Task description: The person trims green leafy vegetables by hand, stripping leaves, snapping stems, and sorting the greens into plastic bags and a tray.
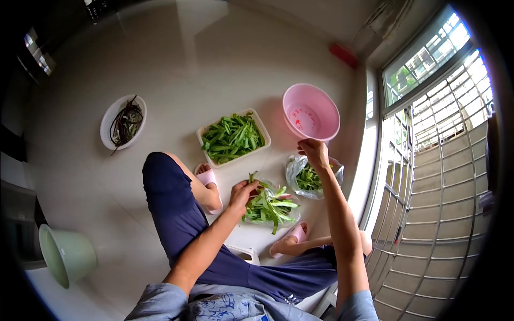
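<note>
My left hand [244, 193] is closed around a leafy green stalk [253, 177], just over the left side of a loose pile of leafy greens [270, 206] lying on clear plastic between my feet. My right hand [315, 151] hangs by the near rim of a pink basin [290, 119], its fingers pinched together; whatever they may hold cannot be made out. Below that hand, a clear plastic bag [293, 172] stands open with more greens [309, 178] inside. Cut green pieces [233, 138] fill a cream rectangular tray [211, 161] beyond my left hand.
A white oval basket [105, 126] with dark, stringy stems [127, 123] sits on the floor at the left. A pale green bucket [80, 255] lies tilted at lower left. A window with metal bars [428, 214] runs along the right. My feet wear pink slippers [213, 199].
</note>
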Tool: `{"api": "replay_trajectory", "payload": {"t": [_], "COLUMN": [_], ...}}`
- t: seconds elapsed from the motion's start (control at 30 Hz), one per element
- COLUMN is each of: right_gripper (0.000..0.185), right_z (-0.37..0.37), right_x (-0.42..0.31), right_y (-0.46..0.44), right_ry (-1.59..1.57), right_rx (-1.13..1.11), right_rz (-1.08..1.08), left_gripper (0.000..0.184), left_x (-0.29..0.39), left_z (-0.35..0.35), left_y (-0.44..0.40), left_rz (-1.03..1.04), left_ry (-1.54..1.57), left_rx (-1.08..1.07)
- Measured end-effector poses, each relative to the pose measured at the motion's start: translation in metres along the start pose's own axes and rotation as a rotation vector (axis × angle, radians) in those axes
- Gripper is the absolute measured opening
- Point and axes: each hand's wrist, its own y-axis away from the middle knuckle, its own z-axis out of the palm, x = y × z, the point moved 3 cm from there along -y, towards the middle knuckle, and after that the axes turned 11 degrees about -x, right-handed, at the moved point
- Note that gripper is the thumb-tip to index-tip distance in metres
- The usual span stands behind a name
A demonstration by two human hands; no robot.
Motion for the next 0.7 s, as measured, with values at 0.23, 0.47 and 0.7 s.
{"api": "replay_trajectory", "payload": {"t": [0.23, 0.47, 0.7], "right_gripper": [0.017, 0.014, 0.026], "right_z": [-0.057, -0.069, -0.045], "right_x": [0.045, 0.066, 0.026], "right_y": [0.062, 0.067, 0.098], "right_ry": [0.854, 1.196, 0.546], "right_rx": [0.284, 0.53, -0.118], "right_rz": [-0.01, -0.344, -0.048], "left_gripper": [0.01, 0.011, 0.011], "left_x": [-0.003, -0.013, -0.02], "left_z": [0.006, 0.018, 0.036], "left_y": [-0.003, 0.001, 0.003], "left_rz": [-0.021, -0.079, -0.155], "left_ry": [-0.068, -0.073, -0.161], "left_rx": [-0.023, -0.034, -0.06]}}
